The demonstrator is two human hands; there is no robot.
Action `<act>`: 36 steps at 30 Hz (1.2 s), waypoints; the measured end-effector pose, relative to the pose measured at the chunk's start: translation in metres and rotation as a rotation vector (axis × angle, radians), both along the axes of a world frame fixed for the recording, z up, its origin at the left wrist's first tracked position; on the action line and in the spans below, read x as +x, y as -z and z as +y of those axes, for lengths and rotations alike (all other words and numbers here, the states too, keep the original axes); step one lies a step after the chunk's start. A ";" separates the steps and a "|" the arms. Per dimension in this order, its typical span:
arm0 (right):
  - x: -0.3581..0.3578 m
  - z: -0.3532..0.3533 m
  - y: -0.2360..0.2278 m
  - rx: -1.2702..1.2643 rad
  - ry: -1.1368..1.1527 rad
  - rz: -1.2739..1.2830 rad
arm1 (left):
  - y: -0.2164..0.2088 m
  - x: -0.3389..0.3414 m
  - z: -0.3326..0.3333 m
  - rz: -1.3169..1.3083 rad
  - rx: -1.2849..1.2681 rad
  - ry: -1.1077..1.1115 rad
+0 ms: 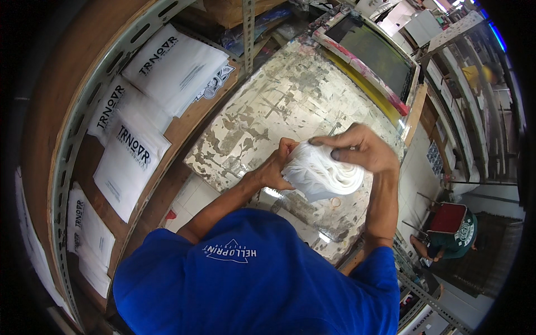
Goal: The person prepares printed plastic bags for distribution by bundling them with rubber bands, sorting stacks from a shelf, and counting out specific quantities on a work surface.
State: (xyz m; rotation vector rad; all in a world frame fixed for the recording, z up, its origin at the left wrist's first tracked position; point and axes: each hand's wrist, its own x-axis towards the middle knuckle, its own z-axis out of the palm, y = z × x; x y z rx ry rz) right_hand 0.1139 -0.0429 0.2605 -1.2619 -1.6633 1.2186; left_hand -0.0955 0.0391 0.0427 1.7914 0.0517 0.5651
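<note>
A thick bundle of thin white sheets or bags (322, 177), folded over into many loose layers, is held above the table in front of my chest. My left hand (277, 166) grips its left side, thumb at the near edge and fingers partly hidden behind it. On the far right of the bundle, my right hand (365, 149) has its fingers bent over the top edge, thumb and forefinger against the layers. Whether the sheets are plastic or cloth I cannot tell.
Below the bundle is a paint-stained table (251, 111). A screen-printing frame (385, 61) lies at its far right end. A metal-edged shelf (167, 137) on the left bears several white printed bags (131, 162). At the right, a person in green (455, 234) is near a red seat (446, 216).
</note>
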 end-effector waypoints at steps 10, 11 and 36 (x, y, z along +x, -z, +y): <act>-0.076 -0.040 -0.031 0.033 -0.406 -0.768 | -0.004 0.002 -0.005 -0.030 -0.078 -0.007; -0.078 -0.044 -0.036 -0.003 -0.410 -0.803 | -0.003 0.002 -0.004 -0.016 -0.063 -0.012; -0.009 -0.064 -0.009 0.202 0.299 -1.046 | -0.010 -0.006 -0.004 0.015 -0.144 0.030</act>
